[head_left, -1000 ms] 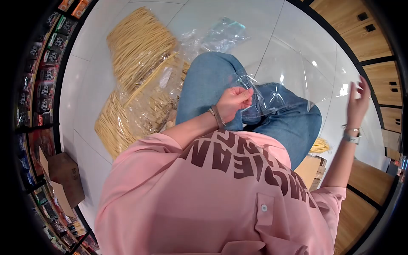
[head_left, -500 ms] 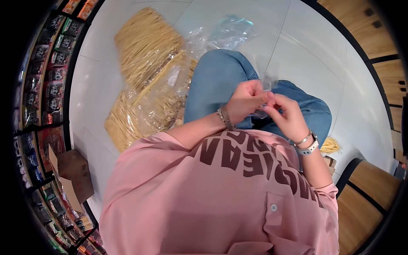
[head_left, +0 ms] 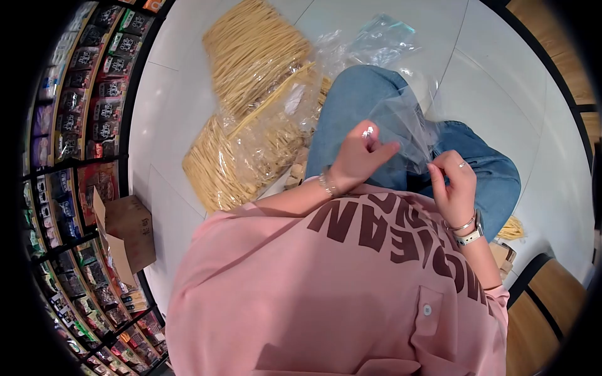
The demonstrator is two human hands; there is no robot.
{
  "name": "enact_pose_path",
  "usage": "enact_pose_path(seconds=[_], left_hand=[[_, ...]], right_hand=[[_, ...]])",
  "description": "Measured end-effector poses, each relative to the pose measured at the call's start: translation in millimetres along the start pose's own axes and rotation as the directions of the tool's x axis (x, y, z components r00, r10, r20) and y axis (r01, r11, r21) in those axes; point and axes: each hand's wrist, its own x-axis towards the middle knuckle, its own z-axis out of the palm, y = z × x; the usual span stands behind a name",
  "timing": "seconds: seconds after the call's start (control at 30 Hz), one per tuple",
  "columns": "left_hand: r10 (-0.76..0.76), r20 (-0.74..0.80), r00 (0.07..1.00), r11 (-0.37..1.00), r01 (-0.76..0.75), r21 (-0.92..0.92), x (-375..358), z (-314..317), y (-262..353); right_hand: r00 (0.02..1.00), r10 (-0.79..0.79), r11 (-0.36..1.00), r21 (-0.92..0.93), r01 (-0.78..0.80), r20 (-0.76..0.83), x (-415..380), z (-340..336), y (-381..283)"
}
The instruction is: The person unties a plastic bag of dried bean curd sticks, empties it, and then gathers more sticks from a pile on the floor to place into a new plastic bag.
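A thin clear plastic bag (head_left: pixel 407 122) spreads in front of my lap, above the jeans. At its lower right edge, my right hand (head_left: pixel 455 185) pinches the film between thumb and fingers. My left hand (head_left: pixel 364 155) is closed at the bag's left side, fingers curled and thumb sticking out toward the right. The film runs up to those fingers, though the exact grip is partly hidden. My bent knees (head_left: pixel 357 113) in blue jeans lie behind both hands.
Large clear-wrapped bundles of pale yellow strands (head_left: pixel 257 56) lie on the floor at left. Flat clear packaging (head_left: pixel 382 41) is beyond my knee. An open cardboard box (head_left: pixel 128 229) stands by the stocked shelves (head_left: pixel 72 119). Wooden cabinets (head_left: pixel 539 301) and a small yellow bundle (head_left: pixel 511 228) are at right.
My hands, close together before, have moved apart, the right one to the right. The plastic bag now shows spread between them. The whole view has shifted somewhat.
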Motion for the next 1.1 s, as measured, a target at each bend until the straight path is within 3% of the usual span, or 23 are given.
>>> enact_pose_path(seconds=[0.07,0.13,0.17,0.23,0.3,0.37,0.47,0.57,0.67,0.77,0.83,0.9,0.97,1.0,1.03,1.1], left_hand=[[0.057,0.027,0.998,0.996,-0.059,0.060,-4.3,-19.0,8.1],[0.119,-0.195,0.974,0.986,-0.093,0.138,-4.2,-45.2,37.0],[0.404,-0.284,0.870,0.868,-0.266,0.420,5.2,-59.8,47.1],[0.488,-0.330,0.808,0.698,-0.135,0.703,32.6,-125.4,45.7],[0.369,-0.365,0.855,0.498,0.149,0.854,56.1,-172.8,44.4],[0.303,-0.312,0.900,0.285,0.227,0.931,81.8,-233.6,-3.0],[0.054,-0.276,0.960,0.221,0.258,0.941,104.1,-281.8,-63.9],[-0.042,-0.280,0.959,0.133,0.283,0.950,108.3,-282.3,-81.4],[-0.025,-0.285,0.958,0.037,0.286,0.958,100.1,-258.9,-70.1],[-0.013,-0.342,0.940,0.096,0.342,0.935,103.8,-265.7,-58.3],[0.128,-0.374,0.919,0.192,0.347,0.918,104.9,-258.0,-28.4],[0.336,-0.399,0.853,0.413,0.247,0.876,99.8,-235.5,14.2],[0.466,-0.302,0.832,0.752,-0.192,0.630,85.4,-193.8,65.8],[0.503,-0.265,0.823,0.813,-0.346,0.468,73.3,-165.7,90.9],[0.543,-0.238,0.805,0.832,-0.479,0.280,60.5,-138.4,111.5],[0.629,-0.016,0.778,0.776,-0.628,-0.060,41.5,-104.5,135.4]], right_hand=[[1.000,-0.003,1.000,0.005,0.003,-0.002,-2.1,0.4,2.9],[1.000,0.006,1.000,0.010,-0.006,-0.009,-5.4,-2.5,6.7],[1.000,0.018,0.999,0.027,-0.018,0.000,-7.3,-4.8,8.9],[0.999,0.037,0.997,0.062,-0.038,0.012,-10.1,-8.9,14.6],[0.997,0.074,0.989,0.128,-0.075,0.014,-11.7,-12.7,19.9],[0.993,0.114,0.978,0.174,-0.114,0.006,-9.5,-19.7,21.2],[0.993,0.105,0.978,0.183,-0.095,-0.046,-5.3,-28.2,21.3],[0.990,0.125,0.974,0.198,-0.108,-0.073,-4.6,-35.0,22.1],[0.985,0.150,0.966,0.227,-0.128,-0.084,-6.0,-38.9,24.3],[0.984,0.152,0.960,0.252,-0.125,-0.090,-7.0,-39.5,27.0],[0.985,0.144,0.961,0.252,-0.116,-0.094,-8.5,-40.9,28.0],[0.986,0.140,0.963,0.244,-0.116,-0.085,-9.2,-42.4,28.9],[0.990,0.127,0.962,0.250,-0.108,-0.062,-8.5,-43.0,29.4],[0.992,0.115,0.960,0.261,-0.099,-0.046,-7.6,-42.7,29.4],[0.994,0.102,0.958,0.274,-0.090,-0.030,-6.6,-41.9,28.8],[0.997,0.075,0.949,0.305,-0.082,0.034,-3.1,-41.0,25.0]])
